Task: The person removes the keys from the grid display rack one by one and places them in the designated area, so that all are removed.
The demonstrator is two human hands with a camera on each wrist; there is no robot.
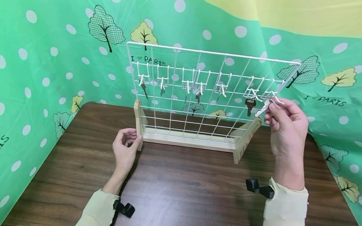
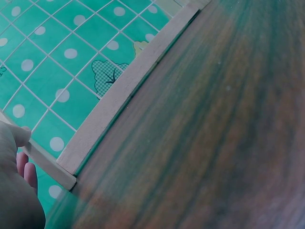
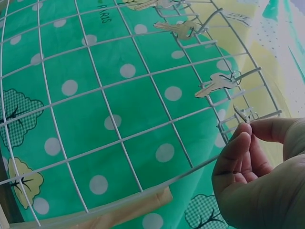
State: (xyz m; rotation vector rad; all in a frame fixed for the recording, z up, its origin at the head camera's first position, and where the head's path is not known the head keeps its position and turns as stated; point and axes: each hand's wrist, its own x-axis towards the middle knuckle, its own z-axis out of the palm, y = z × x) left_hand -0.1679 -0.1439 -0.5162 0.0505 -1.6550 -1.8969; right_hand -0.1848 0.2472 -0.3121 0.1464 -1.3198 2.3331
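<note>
A white wire rack (image 1: 213,52) with a row of white hooks stands on a wooden base (image 1: 187,141). At the rightmost hook, my right hand (image 1: 286,130) pinches a silver key (image 1: 263,108) between thumb and index finger; the right wrist view shows the hand (image 3: 267,167) at the key (image 3: 241,113) beside the rack's edge. Whether its ring is on the hook cannot be told. My left hand (image 1: 124,151) holds the left wooden leg (image 1: 139,119); the left wrist view has the thumb of that hand (image 2: 16,176) against the leg (image 2: 47,164).
Several other keys hang from the hooks, among them a dark one (image 1: 250,104) just left of the held key. The rack stands near the back of a dark wooden table (image 1: 184,199). A green dotted cloth (image 1: 50,53) rises behind and at both sides.
</note>
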